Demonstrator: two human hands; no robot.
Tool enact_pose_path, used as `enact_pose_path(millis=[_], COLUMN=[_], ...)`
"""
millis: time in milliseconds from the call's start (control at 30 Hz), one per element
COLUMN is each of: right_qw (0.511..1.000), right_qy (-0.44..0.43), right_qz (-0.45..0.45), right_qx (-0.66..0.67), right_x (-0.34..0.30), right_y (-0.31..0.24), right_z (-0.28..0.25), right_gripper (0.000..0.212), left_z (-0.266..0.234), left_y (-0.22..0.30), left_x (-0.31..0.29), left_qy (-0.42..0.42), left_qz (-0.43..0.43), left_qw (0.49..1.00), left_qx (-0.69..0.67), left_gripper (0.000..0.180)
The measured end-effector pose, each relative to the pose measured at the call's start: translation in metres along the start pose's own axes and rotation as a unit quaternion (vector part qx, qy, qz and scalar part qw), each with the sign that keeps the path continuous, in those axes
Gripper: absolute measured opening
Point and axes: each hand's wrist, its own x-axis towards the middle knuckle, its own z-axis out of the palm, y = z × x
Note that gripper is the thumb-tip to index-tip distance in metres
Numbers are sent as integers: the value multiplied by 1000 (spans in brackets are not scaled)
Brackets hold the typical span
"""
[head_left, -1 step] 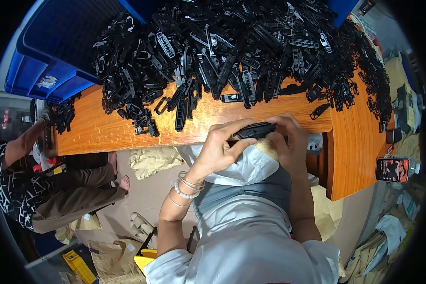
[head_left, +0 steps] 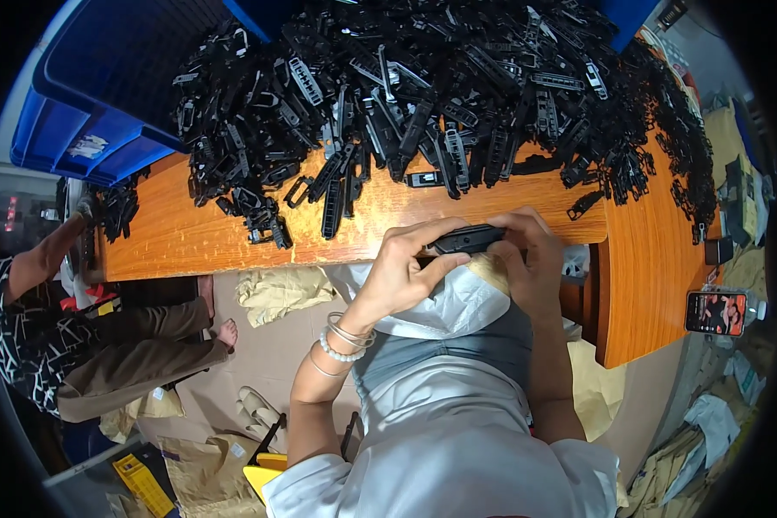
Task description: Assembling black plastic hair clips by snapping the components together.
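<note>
Between both hands, just over the table's near edge, is a long black plastic part point(head_left: 466, 239) with a ridged, rounded body; its exact kind is unclear. My left hand point(head_left: 408, 263) pinches its left end, thumb below and fingers along the top. At the other end my right hand point(head_left: 526, 249) closes on it with thumb and fingers. Beneath the hands a white sack point(head_left: 444, 302) lies across my lap. Beyond them a large heap of black plastic parts point(head_left: 423, 104), some slotted and ladder-like, covers the far side of the wooden table point(head_left: 354, 246).
Blue plastic crates point(head_left: 86, 112) stand at the far left. A person point(head_left: 43, 328) in a patterned top sits there, one arm at the table. On the right are a lit phone point(head_left: 716, 312) and piled bags point(head_left: 699, 440). A yellow stool point(head_left: 267, 470) and brown paper point(head_left: 203, 466) lie behind me.
My hands and the black part stay almost in place. The view has shifted very slightly.
</note>
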Motion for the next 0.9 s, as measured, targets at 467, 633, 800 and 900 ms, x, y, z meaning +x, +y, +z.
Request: enact_pose_path(millis=[467, 633, 800, 900], right_qw=[985, 998, 890, 853], right_qy=[-142, 9, 309, 297], right_qz=[76, 65, 45, -25], right_qx=[65, 14, -331, -427], right_x=[-19, -26, -16, -5], right_y=[15, 25, 33, 43], right_z=[16, -2, -54, -83], right_gripper=[22, 13, 13, 18], left_z=[-86, -107, -105, -89], left_y=[-33, -43, -37, -29], left_x=[-2, -5, -6, -2], left_qy=[250, 203, 282, 333], left_qz=[-69, -106, -19, 19], left_qw=[815, 832, 811, 830], left_qx=[519, 506, 513, 448], left_gripper=[11, 13, 9, 11])
